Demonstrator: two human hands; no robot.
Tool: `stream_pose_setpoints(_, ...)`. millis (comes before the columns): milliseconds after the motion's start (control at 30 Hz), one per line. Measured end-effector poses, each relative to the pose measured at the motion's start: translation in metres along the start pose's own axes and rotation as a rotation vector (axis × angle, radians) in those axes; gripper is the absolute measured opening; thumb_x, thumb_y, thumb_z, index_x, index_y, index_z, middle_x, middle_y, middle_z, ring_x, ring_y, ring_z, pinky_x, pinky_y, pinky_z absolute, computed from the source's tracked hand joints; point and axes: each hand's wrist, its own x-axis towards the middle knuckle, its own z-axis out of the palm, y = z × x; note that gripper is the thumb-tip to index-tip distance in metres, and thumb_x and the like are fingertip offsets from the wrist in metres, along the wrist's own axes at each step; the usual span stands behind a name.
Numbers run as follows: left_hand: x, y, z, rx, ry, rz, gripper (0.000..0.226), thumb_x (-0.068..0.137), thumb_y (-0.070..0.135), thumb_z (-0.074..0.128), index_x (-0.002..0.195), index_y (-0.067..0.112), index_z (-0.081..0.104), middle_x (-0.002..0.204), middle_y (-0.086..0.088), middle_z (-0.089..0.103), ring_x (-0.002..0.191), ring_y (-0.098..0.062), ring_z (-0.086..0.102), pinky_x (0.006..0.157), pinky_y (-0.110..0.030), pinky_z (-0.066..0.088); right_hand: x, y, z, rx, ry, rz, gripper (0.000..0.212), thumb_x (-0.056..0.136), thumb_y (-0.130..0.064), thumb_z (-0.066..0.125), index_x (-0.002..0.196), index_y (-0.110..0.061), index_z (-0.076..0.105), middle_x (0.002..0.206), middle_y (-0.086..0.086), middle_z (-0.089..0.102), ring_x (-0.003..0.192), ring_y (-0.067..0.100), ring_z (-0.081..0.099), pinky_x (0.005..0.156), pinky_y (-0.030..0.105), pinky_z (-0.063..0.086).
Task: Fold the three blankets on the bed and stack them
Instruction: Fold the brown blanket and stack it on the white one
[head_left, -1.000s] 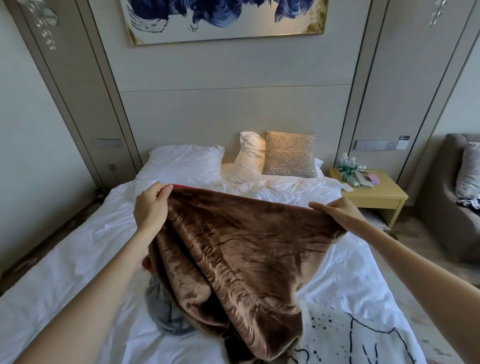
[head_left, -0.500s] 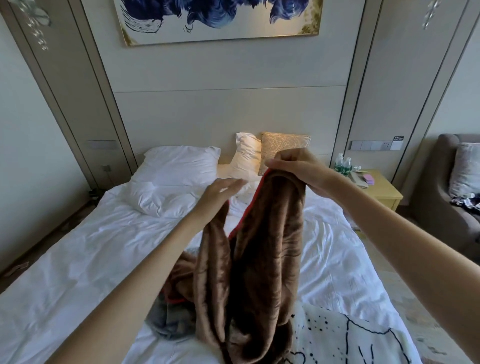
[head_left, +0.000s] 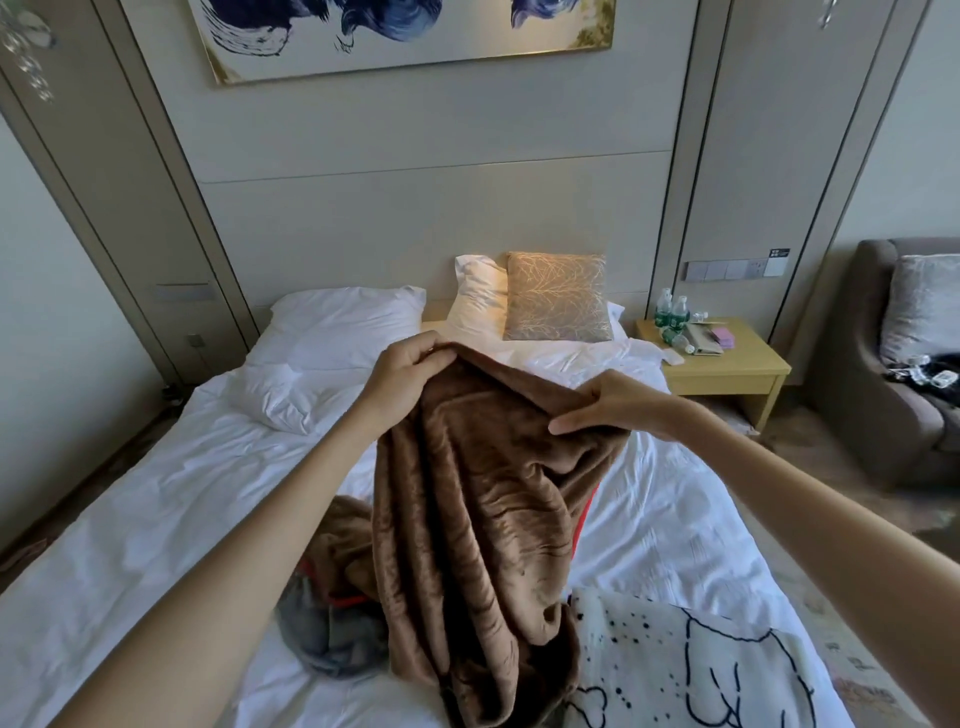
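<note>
**A:** status on the blankets?

**B:** Brown blanket (head_left: 483, 499) is up off the bed (head_left: 156, 499), both hands on its top edge. My left hand (head_left: 402, 371) has a closed grip on the upper left corner, fingers curled over the bunched fabric. My right hand (head_left: 610, 405) pinches the edge further right and a little lower; thumb on the near face, other fingers behind the cloth. So both grips are narrow and holding the brown blanket.

**A:** how does it hang?

**B:** In loose vertical folds from my hands down to the mattress. Lower end piles up on the bed near the bottom of the view. A red trim (head_left: 587, 512) shows along its right side below my right hand.

**A:** other two?

**B:** Grey blanket (head_left: 332, 642) is crumpled on the sheet, lower left of the brown one, partly under it. White blanket (head_left: 691, 670) with black line drawings and dots lies at lower right, touching the brown heap. Neither is folded.

**A:** anything else around?

**B:** White pillow (head_left: 343, 325) at the head of the bed on the left, a second white one propped behind a tan cushion (head_left: 556, 296) to the right. Wooden nightstand (head_left: 727, 371) beside the bed holds bottles (head_left: 672, 314) and a few small items I can't identify. Grey armchair (head_left: 883, 364) at far right.
</note>
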Motion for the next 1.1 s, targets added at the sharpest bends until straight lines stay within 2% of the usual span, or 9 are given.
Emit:
stream_pose_setpoints(167, 0.004, -0.015, -0.015, 0.083, 0.209, -0.036, 0.018, 0.097, 0.021, 0.056, 0.085, 0.018, 0.069, 0.078, 0.001, 0.066, 0.077, -0.007, 0.057, 0.071, -0.020, 0.040, 0.000, 0.045, 0.009, -0.144, 0.056, 0.038, 0.020, 0.058, -0.040, 0.089, 0.056, -0.034, 0.070, 0.055, -0.015, 0.063, 0.055, -0.002, 0.058, 0.053, 0.013, 0.040)
stream_pose_setpoints(333, 0.008, -0.026, -0.037, -0.002, 0.532, -0.133, 0.019, 0.095, 0.021, 0.057, 0.086, 0.008, 0.068, 0.074, 0.004, 0.062, 0.072, -0.008, 0.055, 0.073, -0.027, 0.042, -0.006, 0.091, 0.003, -0.518, 0.246, 0.083, 0.020, 0.073, -0.033, 0.078, 0.073, -0.020, 0.062, 0.072, -0.002, 0.061, 0.077, 0.021, 0.059, 0.058, 0.029, 0.035)
stream_pose_setpoints(533, 0.008, -0.038, -0.044, 0.022, 0.592, -0.188, 0.027, 0.095, 0.025, 0.058, 0.086, 0.000, 0.064, 0.074, -0.005, 0.056, 0.071, -0.015, 0.050, 0.068, -0.032, 0.038, -0.020, 0.117, -0.019, -0.579, 0.401, 0.170, 0.020, 0.080, -0.036, 0.072, 0.089, -0.018, 0.070, 0.087, 0.005, 0.071, 0.086, 0.027, 0.065, 0.063, 0.030, 0.041)
stream_pose_setpoints(633, 0.006, -0.040, -0.037, -0.009, 0.450, -0.242, 0.031, 0.093, 0.028, 0.062, 0.088, -0.002, 0.065, 0.079, -0.009, 0.059, 0.076, -0.020, 0.054, 0.071, -0.032, 0.039, -0.023, 0.102, -0.029, -0.518, 0.512, 0.135, 0.006, 0.082, -0.024, 0.064, 0.085, -0.020, 0.068, 0.084, 0.007, 0.069, 0.084, 0.032, 0.064, 0.065, 0.035, 0.049)
stream_pose_setpoints(700, 0.003, -0.036, -0.032, -0.086, 0.266, -0.267, 0.030, 0.091, 0.026, 0.067, 0.091, -0.004, 0.067, 0.086, -0.015, 0.065, 0.084, -0.027, 0.060, 0.078, -0.035, 0.043, -0.026, 0.086, -0.034, -0.470, 0.605, 0.062, 0.017, 0.075, -0.008, 0.057, 0.078, -0.024, 0.062, 0.079, 0.005, 0.068, 0.079, 0.034, 0.063, 0.059, 0.034, 0.043)
stream_pose_setpoints(767, -0.002, -0.026, -0.026, -0.139, -0.034, -0.350, 0.022, 0.085, 0.023, 0.072, 0.094, 0.003, 0.074, 0.098, -0.014, 0.073, 0.095, -0.029, 0.068, 0.088, -0.037, 0.048, -0.027, 0.064, -0.038, -0.470, 0.701, -0.019, 0.028, 0.069, 0.000, 0.053, 0.079, -0.025, 0.060, 0.079, 0.005, 0.068, 0.078, 0.033, 0.062, 0.057, 0.032, 0.042)
stream_pose_setpoints(900, -0.012, -0.005, 0.001, 0.109, -0.709, -0.445, 0.019, 0.082, 0.036, 0.074, 0.079, 0.018, 0.078, 0.079, 0.008, 0.072, 0.079, -0.007, 0.067, 0.074, -0.017, 0.047, -0.022, 0.015, -0.036, -0.559, 0.813, -0.233, 0.050, 0.062, 0.006, 0.046, 0.095, -0.026, 0.066, 0.087, 0.003, 0.070, 0.081, 0.031, 0.060, 0.059, 0.034, 0.045)
stream_pose_setpoints(1000, -0.019, -0.002, 0.034, 0.244, -0.583, -0.324, 0.035, 0.088, 0.048, 0.065, 0.093, 0.016, 0.079, 0.088, 0.007, 0.072, 0.098, -0.008, 0.064, 0.089, -0.020, 0.043, -0.022, -0.011, -0.028, -0.575, 0.789, -0.360, 0.049, 0.062, 0.008, 0.045, 0.091, -0.024, 0.068, 0.086, 0.003, 0.071, 0.076, 0.029, 0.059, 0.051, 0.025, 0.029)
stream_pose_setpoints(1100, -0.027, 0.008, 0.064, 0.100, -0.402, -0.218, 0.051, 0.078, 0.062, 0.063, 0.096, 0.016, 0.076, 0.089, 0.003, 0.071, 0.091, -0.003, 0.064, 0.086, -0.021, 0.042, -0.022, -0.023, -0.013, -0.613, 0.693, -0.380, 0.038, 0.068, 0.008, 0.046, 0.085, -0.017, 0.068, 0.081, 0.007, 0.070, 0.073, 0.030, 0.059, 0.048, 0.024, 0.022)
